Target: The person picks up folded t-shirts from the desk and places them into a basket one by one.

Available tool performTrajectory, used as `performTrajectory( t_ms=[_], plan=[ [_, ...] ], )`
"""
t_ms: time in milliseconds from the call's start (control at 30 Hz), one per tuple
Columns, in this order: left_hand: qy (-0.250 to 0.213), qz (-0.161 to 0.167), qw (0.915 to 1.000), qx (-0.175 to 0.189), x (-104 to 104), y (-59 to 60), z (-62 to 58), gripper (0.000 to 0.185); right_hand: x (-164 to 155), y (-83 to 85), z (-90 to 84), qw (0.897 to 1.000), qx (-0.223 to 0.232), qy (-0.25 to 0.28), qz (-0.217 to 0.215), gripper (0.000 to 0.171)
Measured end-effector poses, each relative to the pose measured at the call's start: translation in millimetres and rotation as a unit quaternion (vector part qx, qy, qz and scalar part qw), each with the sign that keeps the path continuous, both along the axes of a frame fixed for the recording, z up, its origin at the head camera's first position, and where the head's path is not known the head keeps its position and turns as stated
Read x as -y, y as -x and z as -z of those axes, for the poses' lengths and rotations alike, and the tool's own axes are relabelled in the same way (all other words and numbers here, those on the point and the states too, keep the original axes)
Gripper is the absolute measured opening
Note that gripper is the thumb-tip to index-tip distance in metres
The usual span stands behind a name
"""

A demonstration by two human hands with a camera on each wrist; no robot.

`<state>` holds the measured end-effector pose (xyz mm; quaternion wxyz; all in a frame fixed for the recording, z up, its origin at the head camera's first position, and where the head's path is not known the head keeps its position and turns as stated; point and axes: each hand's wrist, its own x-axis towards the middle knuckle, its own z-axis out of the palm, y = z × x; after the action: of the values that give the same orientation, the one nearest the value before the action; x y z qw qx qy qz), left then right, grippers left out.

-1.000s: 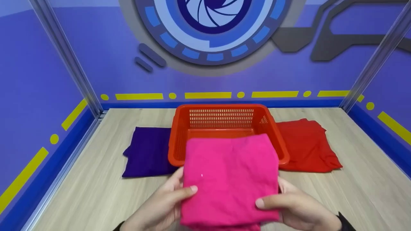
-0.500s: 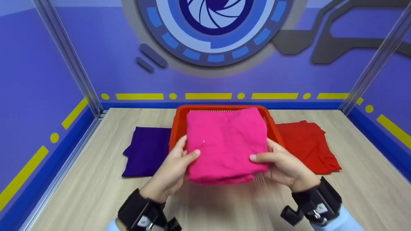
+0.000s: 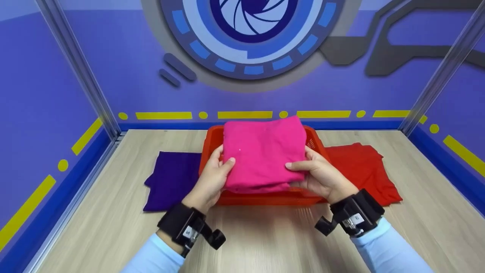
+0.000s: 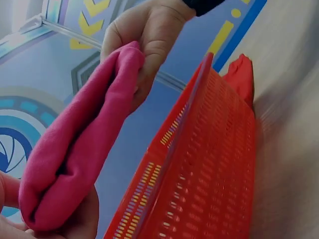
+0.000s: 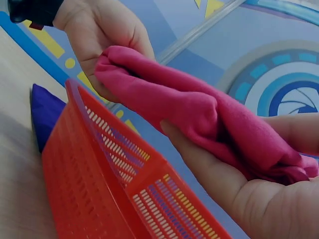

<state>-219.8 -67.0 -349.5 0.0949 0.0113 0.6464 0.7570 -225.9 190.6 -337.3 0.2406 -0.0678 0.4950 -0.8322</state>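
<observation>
A folded pink cloth (image 3: 263, 151) hangs over the red plastic basket (image 3: 265, 199), hiding most of its inside. My left hand (image 3: 212, 178) grips the cloth's left side, thumb on top and fingers beneath. On the opposite side my right hand (image 3: 322, 176) holds it the same way. Both wrist views show the pink bundle (image 4: 82, 144) as a thick fold, raised above the basket's rim (image 5: 117, 117) and apart from it.
A folded purple cloth (image 3: 172, 182) lies left of the basket on the wooden table (image 3: 265, 242). To the right lies a red cloth (image 3: 363, 174). Patterned blue panels (image 3: 125, 76) enclose the back and sides.
Both hands have carried the pink cloth forward, from in front of the basket to over it. The purple and red cloths and the basket have stayed in place.
</observation>
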Motion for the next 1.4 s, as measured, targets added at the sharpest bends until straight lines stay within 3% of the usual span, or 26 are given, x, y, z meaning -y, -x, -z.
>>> performTrajectory(
  t_ms=[400,700,933,1133,1400],
  plan=[
    [-0.020,0.024,0.9991,0.029,-4.5,25.6,14.8,0.080,-1.8,27.4,14.1,0.996,0.041,-0.069,0.030,0.065],
    [0.082,0.030,0.9960,0.018,-14.0,43.2,28.3,0.081,-10.0,40.3,27.2,0.991,0.053,-0.119,0.030,0.069],
    [0.187,0.036,0.9817,0.013,-12.8,50.0,31.5,0.076,-9.2,44.8,33.4,0.985,0.045,-0.165,0.024,0.072],
    [0.265,0.057,0.9624,-0.005,-11.0,51.4,35.2,0.079,-8.9,46.3,35.6,0.983,0.040,-0.177,0.034,0.071],
    [0.290,0.079,0.9535,-0.022,-12.2,52.1,41.6,0.078,-13.6,49.2,43.9,0.978,0.052,-0.197,0.047,0.071]
  ],
)
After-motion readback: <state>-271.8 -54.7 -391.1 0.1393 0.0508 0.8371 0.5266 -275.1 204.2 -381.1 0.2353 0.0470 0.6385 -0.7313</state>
